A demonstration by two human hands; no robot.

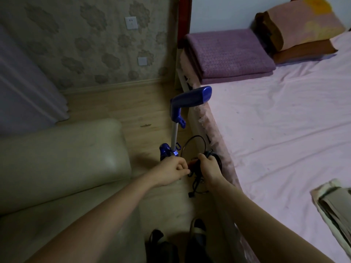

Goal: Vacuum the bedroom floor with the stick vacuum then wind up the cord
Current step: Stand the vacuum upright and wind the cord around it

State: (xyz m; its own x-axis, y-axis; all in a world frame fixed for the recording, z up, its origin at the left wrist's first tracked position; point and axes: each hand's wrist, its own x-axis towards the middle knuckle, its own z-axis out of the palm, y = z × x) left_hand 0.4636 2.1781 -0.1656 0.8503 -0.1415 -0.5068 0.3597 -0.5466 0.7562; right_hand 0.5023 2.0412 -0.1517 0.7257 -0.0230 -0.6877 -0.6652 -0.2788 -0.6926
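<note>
The left hand (173, 170) is curled, pinching the cord (197, 179) by the vacuum (175, 130), which stands upright just beyond. Right of it, the right hand (207, 168) grips the gathered coils against the bed (266, 130); loose loops and the plug dangle below, nearer the right.

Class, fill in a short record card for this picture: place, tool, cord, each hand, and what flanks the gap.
place: bedroom, narrow strip of wooden floor between a bed and a sofa
tool: blue stick vacuum, upright, handle against the bed edge
cord: black cord, partly gathered in loops, plug end hanging loose
left hand: closed, beside the vacuum's base, pinching the cord bundle
right hand: closed on the looped cord
on the bed: folded purple blanket
wall: two white plates
</note>
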